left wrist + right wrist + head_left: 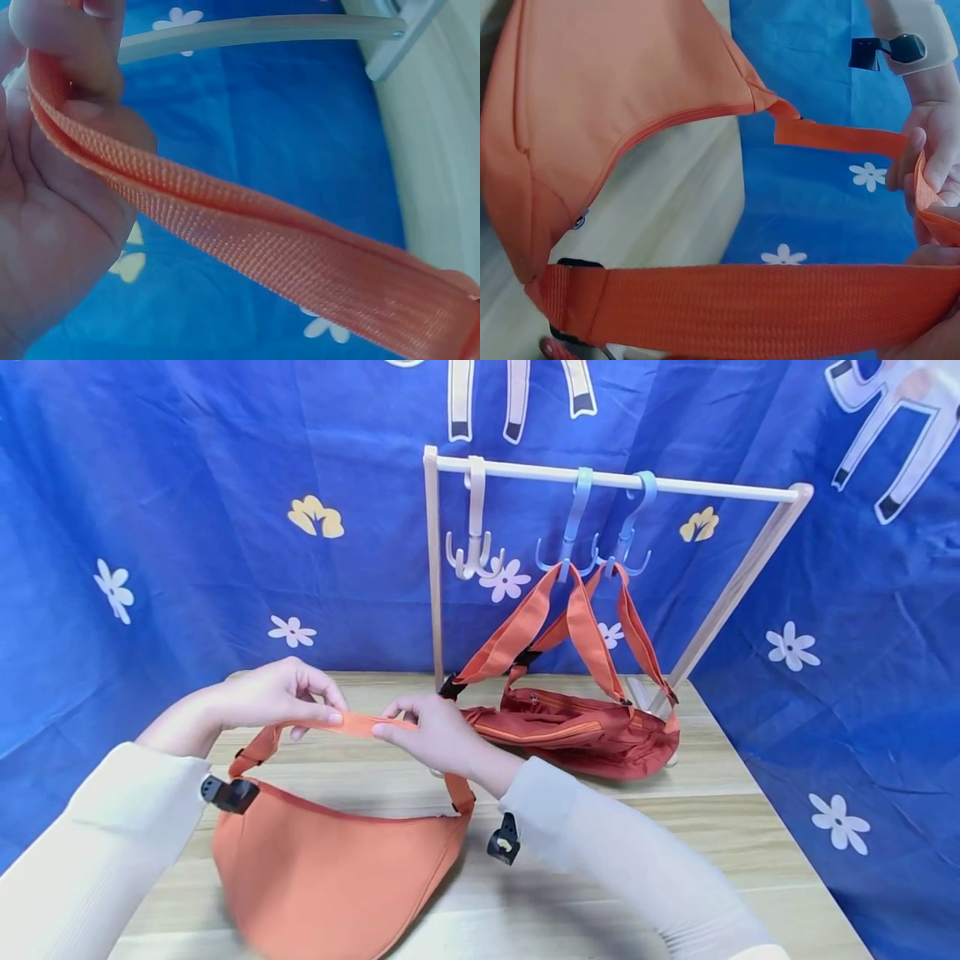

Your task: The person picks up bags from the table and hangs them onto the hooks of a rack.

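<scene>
An orange crescent-shaped shoulder bag (337,877) is at the front left, its zipped edge upward. Both hands pinch its webbing strap (358,724) a short way apart, my left hand (270,695) on one side and my right hand (444,737) on the other. In the left wrist view the strap (285,232) is folded lengthwise where it runs from the fingers. The right wrist view shows the bag (630,67), a black buckle (581,263) at one end and the wide strap leading to the hands. Whether the bag's bottom touches the table cannot be told.
A rack with a white bar (712,488) and wooden posts stands behind. One pale hook (476,510) hangs bare at left; two blue hooks (576,522) carry dark red bags (577,731) by orange straps. Blue patterned cloth (225,543) surrounds the wooden table (757,827).
</scene>
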The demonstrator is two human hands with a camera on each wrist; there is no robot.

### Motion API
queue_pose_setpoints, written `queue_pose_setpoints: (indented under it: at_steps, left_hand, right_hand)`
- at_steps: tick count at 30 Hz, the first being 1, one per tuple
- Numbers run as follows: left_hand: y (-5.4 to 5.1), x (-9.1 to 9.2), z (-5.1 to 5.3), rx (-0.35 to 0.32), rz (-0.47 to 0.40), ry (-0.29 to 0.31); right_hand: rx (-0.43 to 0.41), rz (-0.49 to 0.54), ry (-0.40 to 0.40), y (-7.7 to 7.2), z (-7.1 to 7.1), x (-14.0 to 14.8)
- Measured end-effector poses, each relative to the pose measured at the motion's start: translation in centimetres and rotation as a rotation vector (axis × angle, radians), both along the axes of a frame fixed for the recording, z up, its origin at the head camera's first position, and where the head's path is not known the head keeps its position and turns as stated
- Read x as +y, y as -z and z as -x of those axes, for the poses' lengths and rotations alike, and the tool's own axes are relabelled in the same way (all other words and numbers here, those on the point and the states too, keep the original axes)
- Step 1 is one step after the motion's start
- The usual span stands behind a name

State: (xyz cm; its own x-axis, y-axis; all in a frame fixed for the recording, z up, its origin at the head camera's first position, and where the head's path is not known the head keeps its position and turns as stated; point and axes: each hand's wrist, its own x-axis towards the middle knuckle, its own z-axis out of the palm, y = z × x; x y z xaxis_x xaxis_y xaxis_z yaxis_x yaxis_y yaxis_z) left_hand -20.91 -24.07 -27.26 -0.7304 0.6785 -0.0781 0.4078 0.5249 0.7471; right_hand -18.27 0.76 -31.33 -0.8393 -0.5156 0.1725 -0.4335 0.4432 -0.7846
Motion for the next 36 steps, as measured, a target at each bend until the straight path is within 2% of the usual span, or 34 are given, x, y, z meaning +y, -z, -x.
queue_pose_setpoints:
  at_steps: [5, 10, 12, 18, 28, 36]
  left_hand:
    - [-1.7, 1.1, 0.6, 0.023, 0.027, -0.016]
    - [-2.9, 2.1, 1.2, 0.093, 0.019, -0.024]
    - [-3.4, 2.5, 1.4, 0.106, 0.027, -0.054]
    - [-4.6, 3.8, 2.3, 0.074, 0.035, -0.117]
    - [-7.2, 5.8, 3.7, 0.114, 0.051, -0.207]
    - [-9.0, 7.2, 4.8, 0.168, 0.041, -0.27]
  right_hand:
    - [0.026, 0.031, 0.016, -1.1, 0.7, 0.9]
    - [0.05, 0.036, 0.03, -2.5, 1.4, 1.8]
    - [0.054, 0.025, 0.047, -3.0, 1.6, 2.1]
    - [0.078, 0.008, 0.089, -4.5, 2.4, 3.1]
    - [0.133, 0.01, 0.153, -6.7, 4.2, 4.6]
    - [0.256, 0.002, 0.209, -8.7, 5.7, 5.7]
